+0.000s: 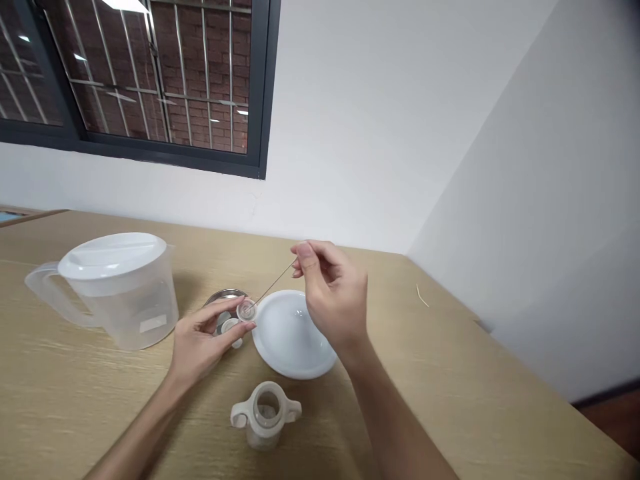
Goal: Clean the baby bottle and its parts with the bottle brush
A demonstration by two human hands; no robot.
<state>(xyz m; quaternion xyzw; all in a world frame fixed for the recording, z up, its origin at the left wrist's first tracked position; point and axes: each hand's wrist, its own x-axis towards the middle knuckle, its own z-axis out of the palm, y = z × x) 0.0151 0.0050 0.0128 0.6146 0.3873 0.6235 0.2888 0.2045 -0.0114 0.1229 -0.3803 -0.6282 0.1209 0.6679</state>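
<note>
My left hand point(203, 340) pinches a small clear round cap-like piece point(247, 310) between thumb and fingers, its round opening turned toward me. Closed on the upper end of a thin stick point(274, 284), my right hand point(333, 287) is raised over the white bowl point(295, 347). The stick slants down to the left, and its lower end reaches the round piece. Partly hidden behind my left fingers, a shiny metal dish point(226, 293) holds small pale parts. Nearer to me stands a small two-handled bottle point(265, 417), upright and without a lid.
A translucent lidded pitcher point(135, 307) stands on the left of the wooden table point(425, 387). A thin pale strip point(422, 295) lies at the right. Behind the table are a white wall point(350, 133) and a barred window point(165, 73).
</note>
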